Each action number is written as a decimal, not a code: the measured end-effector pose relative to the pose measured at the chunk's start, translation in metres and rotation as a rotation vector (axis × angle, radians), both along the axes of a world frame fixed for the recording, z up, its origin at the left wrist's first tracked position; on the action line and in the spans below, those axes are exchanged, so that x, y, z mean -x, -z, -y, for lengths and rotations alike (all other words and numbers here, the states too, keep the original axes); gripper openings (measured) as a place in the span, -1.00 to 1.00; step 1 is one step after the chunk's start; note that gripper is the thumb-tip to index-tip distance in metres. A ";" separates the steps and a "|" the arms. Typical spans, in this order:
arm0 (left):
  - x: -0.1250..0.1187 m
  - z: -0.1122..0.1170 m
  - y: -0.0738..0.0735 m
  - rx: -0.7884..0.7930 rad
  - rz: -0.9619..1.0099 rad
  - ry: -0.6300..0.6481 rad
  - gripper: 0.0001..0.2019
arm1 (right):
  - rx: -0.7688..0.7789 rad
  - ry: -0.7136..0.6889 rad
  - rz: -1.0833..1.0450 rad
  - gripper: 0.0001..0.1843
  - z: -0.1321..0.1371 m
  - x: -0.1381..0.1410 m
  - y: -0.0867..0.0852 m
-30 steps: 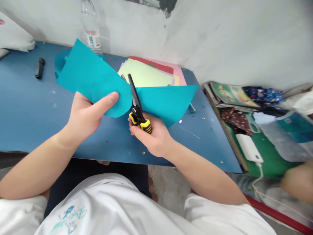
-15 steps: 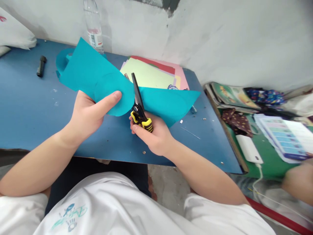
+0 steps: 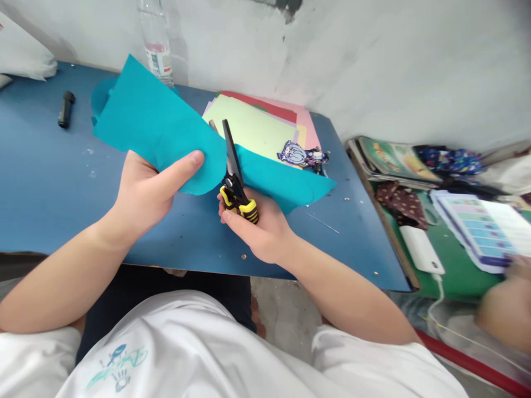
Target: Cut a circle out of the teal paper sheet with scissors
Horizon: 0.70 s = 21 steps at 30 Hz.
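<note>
clear bottle (image 3: 156,41), black marker (image 3: 66,108), coloured paper stack (image 3: 257,124), white charger (image 3: 422,250).

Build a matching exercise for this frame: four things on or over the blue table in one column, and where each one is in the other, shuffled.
Things
1. teal paper sheet
2. black-bladed scissors with yellow-and-black handles
3. clear plastic bottle
4. small black cylinder

Places
A. lying on the blue table, far left
B. standing at the white wall
C. gripped in the right hand
D. pinched in the left hand

Pairs: 1-D, 2-C, 3-B, 4-A
</note>
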<state>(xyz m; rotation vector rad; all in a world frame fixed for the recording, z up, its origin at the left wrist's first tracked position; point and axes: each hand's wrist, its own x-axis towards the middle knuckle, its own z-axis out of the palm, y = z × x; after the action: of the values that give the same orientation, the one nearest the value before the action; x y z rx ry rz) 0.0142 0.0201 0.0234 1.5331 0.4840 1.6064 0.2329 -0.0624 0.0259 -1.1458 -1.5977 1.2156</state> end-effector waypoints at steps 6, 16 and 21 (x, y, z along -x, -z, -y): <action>0.004 0.021 -0.010 0.085 -0.174 -0.103 -0.69 | -0.026 0.013 0.012 -0.72 0.000 0.000 -0.001; 0.008 0.024 -0.008 0.109 -0.339 -0.157 -0.61 | -0.016 0.011 0.021 -0.73 0.001 0.000 -0.002; 0.009 0.024 -0.012 0.154 -0.340 -0.113 -0.56 | -0.035 0.007 0.029 -0.78 0.002 -0.001 -0.003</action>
<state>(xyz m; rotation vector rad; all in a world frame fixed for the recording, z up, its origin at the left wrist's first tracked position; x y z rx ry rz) 0.0052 -0.0038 0.0358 1.6906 0.8735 1.3581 0.2340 -0.0640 0.0289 -1.1506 -1.6297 1.1668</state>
